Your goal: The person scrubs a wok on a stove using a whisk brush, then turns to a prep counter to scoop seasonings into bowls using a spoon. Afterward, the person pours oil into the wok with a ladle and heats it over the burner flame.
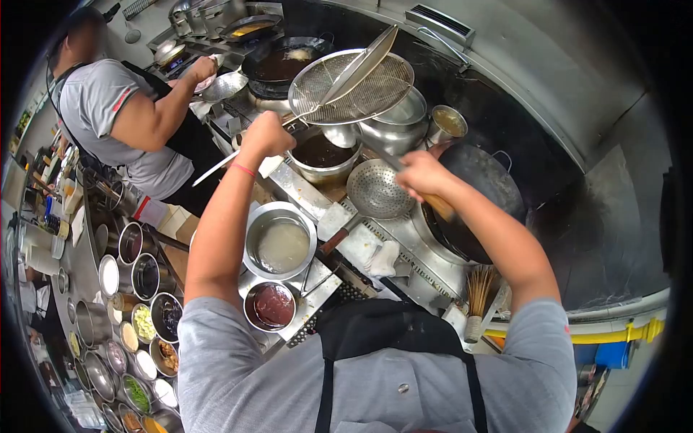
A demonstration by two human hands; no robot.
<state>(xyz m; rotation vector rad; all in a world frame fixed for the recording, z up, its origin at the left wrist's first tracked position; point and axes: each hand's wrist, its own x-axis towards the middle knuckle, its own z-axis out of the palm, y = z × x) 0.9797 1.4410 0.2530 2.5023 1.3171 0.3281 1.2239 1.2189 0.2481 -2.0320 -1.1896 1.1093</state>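
My left hand [268, 136] is closed around the handle of a large round mesh strainer [382, 83], which is raised above a pot of dark liquid [321, 151]. A metal plate-like piece [361, 65] stands tilted over the mesh. My right hand [422, 175] grips the wooden handle of a ladle [437, 207]; its metal bowl hangs over the edge of the dark pot. Beneath and between my hands lies a perforated skimmer [379, 189]. A black wok [480, 195] is beside my right hand, partly covered by my forearm.
At the left a co-worker [137, 108] stands by another wok [281, 61]. Nearer me are a pot of cloudy liquid [280, 242], a bowl of red sauce [271, 305] and a bamboo brush [476, 303]. Several ingredient bowls [144, 321] line the left counter.
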